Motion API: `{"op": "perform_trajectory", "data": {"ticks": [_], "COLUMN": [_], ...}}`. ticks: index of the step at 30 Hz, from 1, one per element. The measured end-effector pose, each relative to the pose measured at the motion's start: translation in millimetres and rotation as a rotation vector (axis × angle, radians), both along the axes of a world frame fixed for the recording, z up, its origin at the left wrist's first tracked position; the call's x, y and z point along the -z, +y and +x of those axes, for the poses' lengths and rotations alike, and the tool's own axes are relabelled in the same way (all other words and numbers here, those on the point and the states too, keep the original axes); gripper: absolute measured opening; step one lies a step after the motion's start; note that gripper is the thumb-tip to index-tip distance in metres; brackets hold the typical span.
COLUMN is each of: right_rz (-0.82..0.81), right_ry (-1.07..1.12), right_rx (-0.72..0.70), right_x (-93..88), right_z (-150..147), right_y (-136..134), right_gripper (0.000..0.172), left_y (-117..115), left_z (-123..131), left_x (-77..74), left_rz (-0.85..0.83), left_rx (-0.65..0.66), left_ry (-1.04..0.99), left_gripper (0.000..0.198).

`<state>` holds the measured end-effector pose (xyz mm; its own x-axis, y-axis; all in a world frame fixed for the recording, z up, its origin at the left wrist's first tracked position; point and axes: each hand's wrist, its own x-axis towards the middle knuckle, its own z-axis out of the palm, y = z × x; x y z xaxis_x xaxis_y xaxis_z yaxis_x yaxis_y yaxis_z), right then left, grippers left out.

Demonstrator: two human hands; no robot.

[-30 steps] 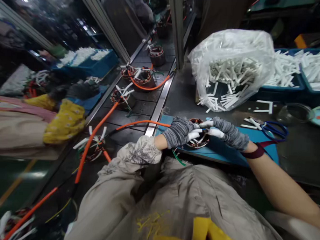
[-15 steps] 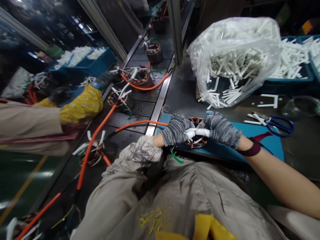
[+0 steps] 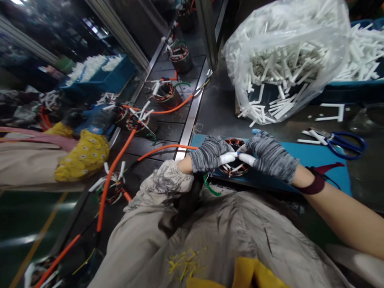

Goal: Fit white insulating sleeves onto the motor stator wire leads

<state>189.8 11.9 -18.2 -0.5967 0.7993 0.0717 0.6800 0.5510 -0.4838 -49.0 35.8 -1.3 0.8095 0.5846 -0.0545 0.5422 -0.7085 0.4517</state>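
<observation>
My gloved left hand [image 3: 209,154] and gloved right hand [image 3: 271,157] meet over a wound motor stator [image 3: 232,170] with copper windings. White wrapping covers both thumbs. Between the thumb tips, my left fingers pinch a short white sleeve [image 3: 232,155]. A thin blue wire [image 3: 238,153] shows at its right end, where my right thumb and fingers are closed on it. The gloves hide part of the stator's rim. It rests on a blue mat [image 3: 317,157], and a green tie [image 3: 211,186] hangs off its near left side.
A clear bag [image 3: 238,70] spills white sleeves beside a blue bin [image 3: 354,86]. Blue-handled scissors [image 3: 347,145] lie right. Left, more stators [image 3: 180,59] and orange cables [image 3: 120,158] line the conveyor [image 3: 170,135]. A co-worker's yellow sleeve [image 3: 82,157] is across it.
My thumbs have drawn slightly apart, and the blue wire now shows between them. The view has shifted a little. The co-worker's sleeve has moved left, and a stator near it has shifted.
</observation>
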Motion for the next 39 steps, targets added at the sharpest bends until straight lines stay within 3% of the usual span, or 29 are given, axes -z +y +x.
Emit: {"op": "perform_trajectory", "data": {"ticks": [3, 6, 11, 16, 19, 22, 24, 28, 31, 36, 39], "right_rz": [0.112, 0.154, -0.111, -0.247, -0.286, -0.359, -0.386, -0.194, -0.023, 0.231, 0.168], "right_ry": [-0.108, 0.064, 0.502, 0.590, 0.564, 0.601, 0.621, 0.524, 0.366, -0.018, -0.192], "right_rx": [0.034, 0.020, 0.107, 0.208, 0.246, 0.253, 0.259, 0.321, 0.403, 0.744, 0.734], "right_x": [3.9, 9.9, 30.5, 37.0, 31.9, 33.6, 39.3, 48.7, 48.7, 53.8, 64.3], "right_z": [-2, 17, 50, 47, 47, 47, 41, 25, 35, 113, 151], "right_y": [-6, -8, -3, -4, -15, -32, -43, -55, -53, -33, -15], "right_gripper": [0.035, 0.037, 0.039, 0.041, 0.041, 0.042, 0.044, 0.042, 0.034, 0.044, 0.034], "left_y": [2, -2, -16, -14, 2, 19, 26, 30, 22, -10, -33], "left_z": [11, 21, 42, 63, 40, -11, -44, -70, -65, -46, -18], "left_x": [-1.5, -7.5, -21.5, -18.0, -7.7, 4.7, 13.5, 30.4, 41.4, 55.6, 57.7], "left_rz": [0.064, 0.138, 0.222, 0.245, 0.207, 0.155, 0.090, 0.039, 0.191, 0.451, 0.485], "left_rx": [-0.008, -0.050, -0.074, -0.008, 0.051, 0.107, 0.168, 0.217, 0.168, 0.029, -0.106], "left_ry": [0.165, 0.321, 0.465, 0.426, 0.264, -0.051, -0.162, -0.135, -0.088, -0.040, -0.003], "left_gripper": [0.040, 0.045, 0.043, 0.040, 0.043, 0.071, 0.078, 0.074, 0.070, 0.074, 0.082]}}
